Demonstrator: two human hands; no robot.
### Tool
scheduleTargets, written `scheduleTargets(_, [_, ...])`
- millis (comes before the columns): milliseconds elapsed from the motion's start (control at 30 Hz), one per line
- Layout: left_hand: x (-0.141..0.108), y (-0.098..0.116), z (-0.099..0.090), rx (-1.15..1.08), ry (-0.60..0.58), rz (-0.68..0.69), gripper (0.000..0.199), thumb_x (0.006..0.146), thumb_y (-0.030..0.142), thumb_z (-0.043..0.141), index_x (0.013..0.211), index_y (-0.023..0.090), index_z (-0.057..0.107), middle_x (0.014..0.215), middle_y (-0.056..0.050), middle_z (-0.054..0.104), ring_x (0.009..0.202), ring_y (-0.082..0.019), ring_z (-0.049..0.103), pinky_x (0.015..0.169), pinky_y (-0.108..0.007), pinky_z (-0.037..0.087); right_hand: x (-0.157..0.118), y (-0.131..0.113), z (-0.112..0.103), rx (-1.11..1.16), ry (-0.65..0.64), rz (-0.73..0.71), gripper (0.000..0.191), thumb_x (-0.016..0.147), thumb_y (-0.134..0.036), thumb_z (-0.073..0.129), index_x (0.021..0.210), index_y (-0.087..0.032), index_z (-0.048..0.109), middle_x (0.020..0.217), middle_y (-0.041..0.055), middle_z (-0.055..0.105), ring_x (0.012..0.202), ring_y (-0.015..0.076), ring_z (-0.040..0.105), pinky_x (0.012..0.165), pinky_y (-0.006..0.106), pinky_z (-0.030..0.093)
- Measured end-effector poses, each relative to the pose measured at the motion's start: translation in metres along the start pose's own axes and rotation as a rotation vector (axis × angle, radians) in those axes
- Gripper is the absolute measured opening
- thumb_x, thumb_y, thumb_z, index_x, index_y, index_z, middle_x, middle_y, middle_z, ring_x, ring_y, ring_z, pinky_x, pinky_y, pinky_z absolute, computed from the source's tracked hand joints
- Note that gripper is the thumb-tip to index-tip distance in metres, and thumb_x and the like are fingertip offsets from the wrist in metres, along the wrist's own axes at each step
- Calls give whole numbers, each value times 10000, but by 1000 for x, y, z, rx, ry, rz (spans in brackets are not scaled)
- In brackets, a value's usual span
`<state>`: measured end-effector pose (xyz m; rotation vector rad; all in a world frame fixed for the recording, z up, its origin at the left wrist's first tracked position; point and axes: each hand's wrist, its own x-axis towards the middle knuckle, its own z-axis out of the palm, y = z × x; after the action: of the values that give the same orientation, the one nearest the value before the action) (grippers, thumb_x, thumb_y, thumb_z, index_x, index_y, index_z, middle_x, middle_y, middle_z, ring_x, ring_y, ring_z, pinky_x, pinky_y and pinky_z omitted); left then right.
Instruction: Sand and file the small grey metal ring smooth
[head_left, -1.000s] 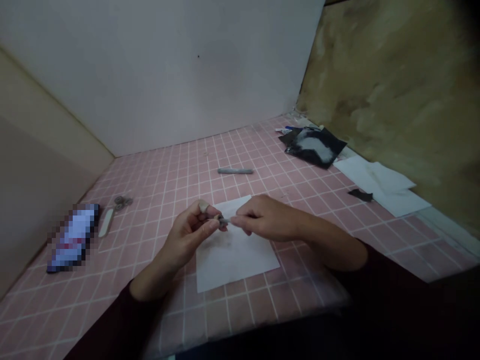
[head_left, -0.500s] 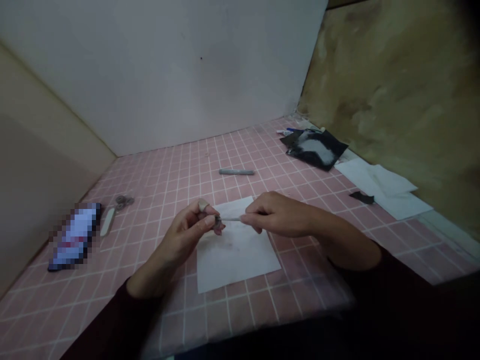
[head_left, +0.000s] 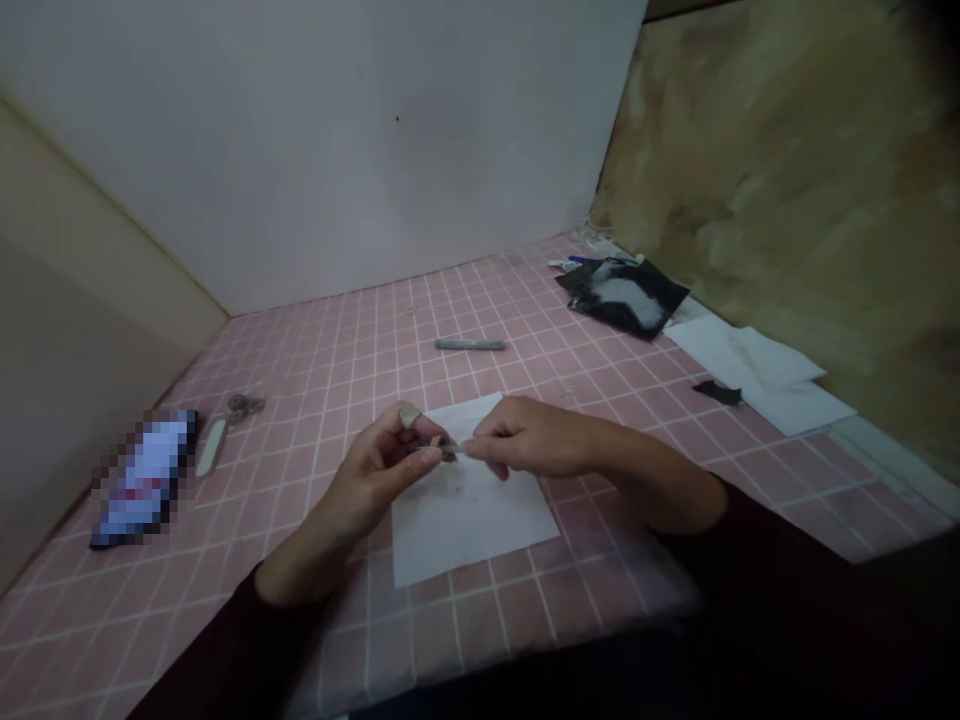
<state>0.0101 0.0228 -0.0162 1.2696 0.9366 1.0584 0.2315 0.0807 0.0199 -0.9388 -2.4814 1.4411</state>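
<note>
- Grip of my left hand (head_left: 382, 465), in the head view, pinches shut on a small grey-brown piece (head_left: 448, 455) above the white paper sheet (head_left: 476, 520).
- My right hand (head_left: 517, 440) pinches a thin, pale stick (head_left: 456, 449) against it.

From my remote seat I see two dark maroon, nearly black sleeves, plain and fairly close-fitting. The left sleeve (head_left: 244, 625) ends on the forearm above the left hand (head_left: 367, 470); the right sleeve (head_left: 757, 540) leaves more forearm bare above the right hand (head_left: 529, 440). A pale beige wrap (head_left: 409, 414) covers part of one left finger. Below the near edge of the desk (head_left: 480, 620), clothing blurs into shadow.
</note>
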Motion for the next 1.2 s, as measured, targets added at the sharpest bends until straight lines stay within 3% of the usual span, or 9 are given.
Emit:
scheduleTargets(133, [1,2,0,-24,-7,45,150,842,215,718,962,187,633,918,-32,689,837,-147,652,781,-260,514,-1,-1,0,-10,19,-3,408,932,-328,474,589,-136,578,500,-49,401,512,79,392,567,262,281])
scheduleTargets(300, [0,2,1,-33,8,-30,279,834,210,725,1109,205,679,934,-31,694,845,-146,661,783,-254,518,0,-2,1,-36,36,-3,400,928,-300,479,576,-134,569,510,-39,435,521,78,407,579,262,286])
scheduleTargets(600, [5,5,3,-160,59,-97,192,764,222,793,942,177,737,897,-16,703,766,-117,680,792,-241,554,-4,-3,0,-172,143,58,399,924,-307,466,581,-135,575,490,-39,425,503,74,386,566,268,241])
scheduleTargets(833, [4,-3,2,-156,75,-136,103,821,230,746,902,171,723,866,-12,704,750,-97,678,771,-206,553,-2,0,7,-249,183,29,396,912,-301,458,554,-146,529,526,-8,489,528,89,396,567,282,222])
scheduleTargets(1000, [8,-1,1,-202,84,-167,186,777,226,783,943,172,718,871,-13,708,780,-116,689,794,-237,580,-2,0,7,-234,192,27,397,915,-305,463,559,-146,537,516,-13,469,525,88,385,565,280,214])
scheduleTargets(1200, [8,-2,3,-245,96,-256,179,751,253,810,878,147,740,807,-15,704,759,-105,684,745,-196,583,-2,1,7,-248,184,5,409,918,-306,458,544,-147,507,503,-24,439,515,82,365,562,282,205])
